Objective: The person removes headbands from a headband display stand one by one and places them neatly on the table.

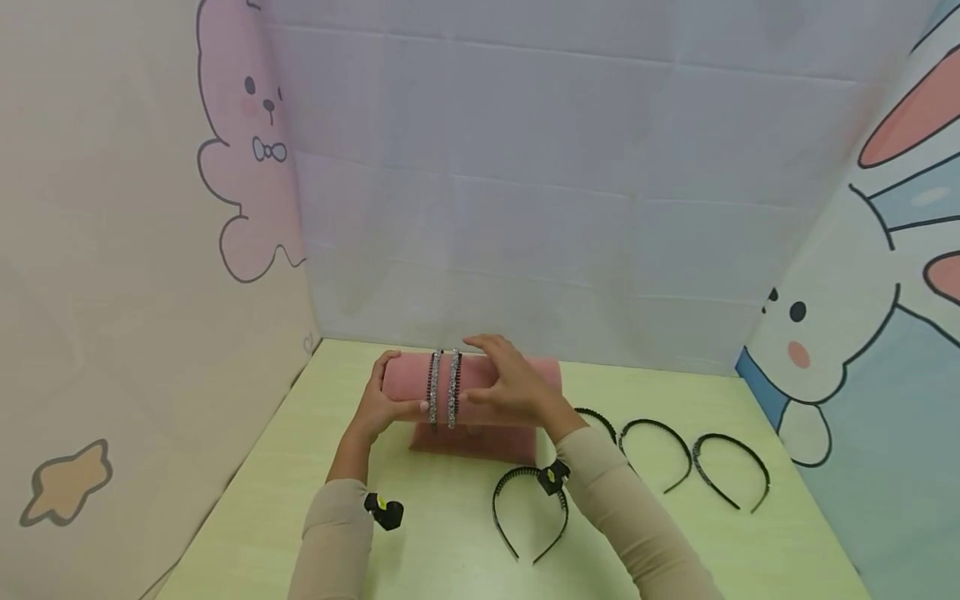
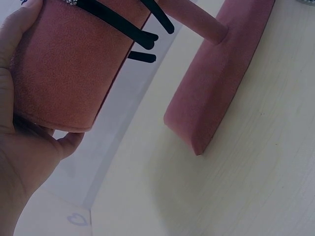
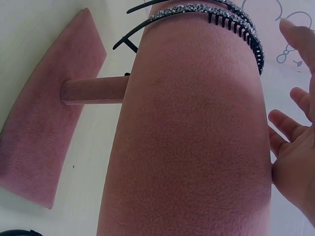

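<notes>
A pink plush headband stand (image 1: 401, 377) has a horizontal roll on a short post above a flat base (image 2: 216, 83). Two black headbands with silver glitter sit side by side around the roll: a left one (image 1: 433, 392) and a right one (image 1: 453, 393), whose comb teeth (image 3: 231, 23) show in the right wrist view. My left hand (image 1: 377, 406) grips the roll's left end, thumb along the front and fingers behind. Over the right half of the roll, my right hand (image 1: 513, 385) has its fingers spread, thumb apart, just right of the headbands.
On the pale table, a black toothed headband (image 1: 496, 500) lies in front of the stand. Several more lie to the right, including a middle one (image 1: 678, 437) and a far right one (image 1: 750, 450). A white cloth wall (image 1: 525, 208) rises behind the table.
</notes>
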`<state>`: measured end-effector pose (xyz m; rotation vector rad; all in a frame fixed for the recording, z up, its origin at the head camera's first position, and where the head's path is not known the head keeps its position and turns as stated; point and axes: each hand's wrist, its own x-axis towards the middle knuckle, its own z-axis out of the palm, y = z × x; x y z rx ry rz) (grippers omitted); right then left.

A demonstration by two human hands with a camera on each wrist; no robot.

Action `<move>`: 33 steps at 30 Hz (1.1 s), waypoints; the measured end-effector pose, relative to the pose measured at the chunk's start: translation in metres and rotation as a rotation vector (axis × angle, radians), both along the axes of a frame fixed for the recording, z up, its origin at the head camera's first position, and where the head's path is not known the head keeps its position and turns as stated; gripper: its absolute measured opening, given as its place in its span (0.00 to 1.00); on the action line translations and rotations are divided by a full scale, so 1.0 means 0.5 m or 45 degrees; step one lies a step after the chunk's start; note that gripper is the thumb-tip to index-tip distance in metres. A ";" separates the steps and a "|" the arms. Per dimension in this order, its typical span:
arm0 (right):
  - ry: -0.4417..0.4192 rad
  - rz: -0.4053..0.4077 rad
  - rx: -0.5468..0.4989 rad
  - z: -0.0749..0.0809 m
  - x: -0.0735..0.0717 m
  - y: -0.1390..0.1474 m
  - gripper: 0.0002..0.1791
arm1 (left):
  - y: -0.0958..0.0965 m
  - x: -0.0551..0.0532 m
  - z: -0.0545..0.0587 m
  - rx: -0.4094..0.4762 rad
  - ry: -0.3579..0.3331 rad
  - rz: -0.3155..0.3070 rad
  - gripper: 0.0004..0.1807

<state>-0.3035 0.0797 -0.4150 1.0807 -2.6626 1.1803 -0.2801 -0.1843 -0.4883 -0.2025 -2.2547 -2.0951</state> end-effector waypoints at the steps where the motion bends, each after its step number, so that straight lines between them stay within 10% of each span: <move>1: 0.010 0.007 0.016 0.000 -0.004 -0.001 0.46 | 0.002 0.004 0.006 0.001 -0.006 -0.004 0.56; 10: 0.029 0.021 0.235 0.002 -0.034 -0.024 0.51 | 0.002 0.013 0.019 -0.013 -0.002 -0.029 0.56; 22: -0.005 -0.011 0.551 0.008 -0.052 -0.047 0.57 | -0.005 -0.016 -0.023 0.001 0.026 -0.007 0.56; 33: 0.045 -0.117 0.729 -0.005 -0.048 -0.070 0.62 | -0.001 0.007 0.014 0.019 -0.002 -0.039 0.56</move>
